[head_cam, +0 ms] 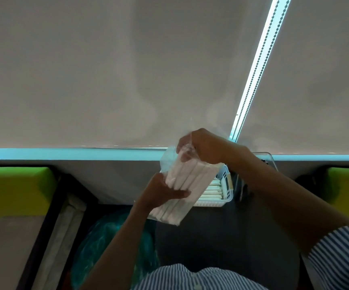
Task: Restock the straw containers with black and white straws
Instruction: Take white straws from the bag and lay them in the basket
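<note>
Nearest, a striped shirt [190, 277] and a green bag [115, 237] fill the bottom edge, both cut off; what the bag holds cannot be made out. Above them the left hand [161, 190] grips the middle of a clear pack [182, 185] of white straws, held in the air and tilted, while the right hand [200, 146] pinches the crumpled plastic at its top end. If that plastic gives way suddenly, the straws could slide out of the lower end or spill past the basket [224, 185] onto the dark desk [211, 231]. The basket lies just behind the pack, partly hidden by it, with white straws already lying flat inside; how full it is stays unclear. No black straws show. Farther back, a clear stand [271, 162] is blocked by the right forearm, before a blind [127, 70].
</note>
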The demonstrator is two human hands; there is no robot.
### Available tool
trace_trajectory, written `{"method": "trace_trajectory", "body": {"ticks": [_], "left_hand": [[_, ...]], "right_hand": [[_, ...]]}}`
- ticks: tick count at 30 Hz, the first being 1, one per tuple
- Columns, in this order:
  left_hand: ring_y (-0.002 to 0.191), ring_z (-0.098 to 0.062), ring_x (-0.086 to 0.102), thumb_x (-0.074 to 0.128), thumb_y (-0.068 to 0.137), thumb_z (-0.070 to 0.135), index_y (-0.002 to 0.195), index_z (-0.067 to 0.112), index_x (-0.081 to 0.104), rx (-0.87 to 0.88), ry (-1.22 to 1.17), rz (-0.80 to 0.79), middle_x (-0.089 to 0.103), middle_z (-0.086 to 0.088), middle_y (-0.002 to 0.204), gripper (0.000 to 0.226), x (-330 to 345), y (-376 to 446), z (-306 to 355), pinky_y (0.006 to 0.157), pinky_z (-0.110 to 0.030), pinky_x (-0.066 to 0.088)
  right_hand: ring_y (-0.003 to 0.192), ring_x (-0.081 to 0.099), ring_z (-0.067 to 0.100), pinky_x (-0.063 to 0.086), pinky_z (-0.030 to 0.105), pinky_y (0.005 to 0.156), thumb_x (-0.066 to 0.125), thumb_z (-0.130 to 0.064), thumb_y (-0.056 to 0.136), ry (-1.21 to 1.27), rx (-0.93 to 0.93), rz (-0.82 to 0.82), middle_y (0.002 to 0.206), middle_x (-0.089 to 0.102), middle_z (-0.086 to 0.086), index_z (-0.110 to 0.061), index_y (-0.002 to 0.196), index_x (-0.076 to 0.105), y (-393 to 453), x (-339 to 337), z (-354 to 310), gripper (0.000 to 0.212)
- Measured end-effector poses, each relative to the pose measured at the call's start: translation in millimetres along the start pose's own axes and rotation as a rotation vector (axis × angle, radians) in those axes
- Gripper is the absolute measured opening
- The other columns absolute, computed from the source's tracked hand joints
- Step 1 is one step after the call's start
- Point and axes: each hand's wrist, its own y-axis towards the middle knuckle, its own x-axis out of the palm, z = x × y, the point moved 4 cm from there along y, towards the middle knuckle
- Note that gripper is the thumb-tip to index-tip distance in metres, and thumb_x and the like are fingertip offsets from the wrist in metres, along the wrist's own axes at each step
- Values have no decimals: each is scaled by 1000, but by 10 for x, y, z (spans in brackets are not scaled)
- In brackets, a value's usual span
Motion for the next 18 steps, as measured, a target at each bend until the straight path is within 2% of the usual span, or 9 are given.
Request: {"method": "trace_trajectory", "body": {"ticks": [4,7,9,11,13,15,18], "left_hand": [[89,-8,73,94,66,30,103,16,73,6,-32,-23,76,6,97,45,2,5,14,79,-25,60],[88,-9,74,93,66,28,104,12,74,13,-59,-14,78,4,97,45,-4,5,7,80,-25,60],[90,-11,74,93,67,26,105,10,74,17,-80,9,78,3,98,47,0,9,21,80,-25,60],[92,-12,74,93,66,25,106,9,73,20,-102,39,77,2,99,47,5,23,41,81,-26,60],[91,-12,75,94,66,23,105,8,73,27,-130,55,78,2,99,47,15,50,49,81,-27,60],[90,-10,74,94,66,23,106,8,73,36,-118,48,77,3,98,47,32,67,59,79,-23,60],[90,-8,73,93,66,27,107,10,72,43,-92,32,76,5,98,49,56,71,62,78,-22,59]], "right_hand": [[90,65,11,48,13,84,77,-16,86,65,47,54,99,72,-4,-17,98,75,-25,-110,32,13],[86,67,18,54,35,84,80,-19,83,175,80,122,93,72,2,-33,87,68,-56,-188,83,19],[81,64,14,54,32,80,82,-24,82,226,118,196,90,69,-3,-28,101,67,-59,-193,116,24],[74,61,5,51,23,75,82,-26,82,313,183,258,86,68,-11,-22,123,60,-59,-156,150,47],[84,67,10,54,30,83,82,-35,80,387,261,248,96,71,-6,-17,130,55,-51,-86,199,59],[91,69,16,56,36,89,79,-47,79,347,254,193,102,72,0,-15,119,64,-45,-22,226,53],[90,68,6,53,23,87,76,-27,87,364,132,166,101,73,-2,-12,104,74,-44,48,170,22]]}}
